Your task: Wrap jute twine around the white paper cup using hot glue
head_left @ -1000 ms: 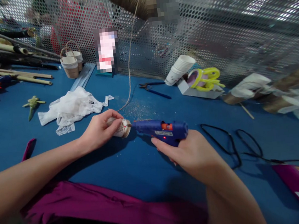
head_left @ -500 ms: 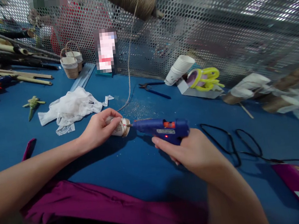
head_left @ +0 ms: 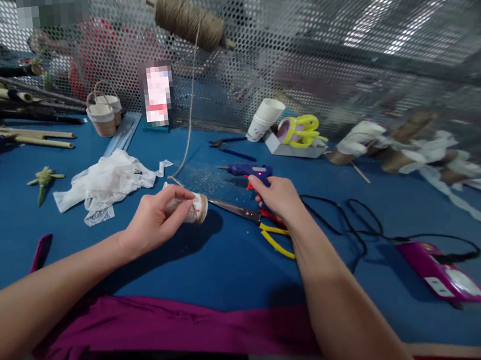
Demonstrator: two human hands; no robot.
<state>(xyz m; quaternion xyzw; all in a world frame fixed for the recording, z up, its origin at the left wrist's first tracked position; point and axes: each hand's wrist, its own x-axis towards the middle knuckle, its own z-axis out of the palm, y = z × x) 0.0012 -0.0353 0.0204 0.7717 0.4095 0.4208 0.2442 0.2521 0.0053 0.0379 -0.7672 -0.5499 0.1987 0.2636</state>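
Observation:
Wrapped round a small white paper cup [head_left: 200,208] with twine about its rim, my left hand [head_left: 158,214] holds it tilted on its side above the blue table. Twine [head_left: 190,119] runs from the cup up to a spool [head_left: 187,22]. My right hand [head_left: 279,196] grips a blue hot glue gun [head_left: 246,170] by its handle, its nozzle pointing left and apart from the cup. Scissors [head_left: 244,211] with yellow handles lie between the hands, partly behind the right one.
White lace [head_left: 109,179] lies beyond my left forearm. Pliers [head_left: 232,146], stacked paper cups [head_left: 265,119] and a box with a yellow-handled tool [head_left: 300,133] stand toward the mesh. A black cord [head_left: 348,226] and purple pouch [head_left: 441,270] lie right. Two finished baskets [head_left: 102,119] stand at the back left.
My right hand has drawn the glue gun away from the cup, up and back, uncovering the scissors. My left hand keeps the cup. The camera view has turned somewhat.

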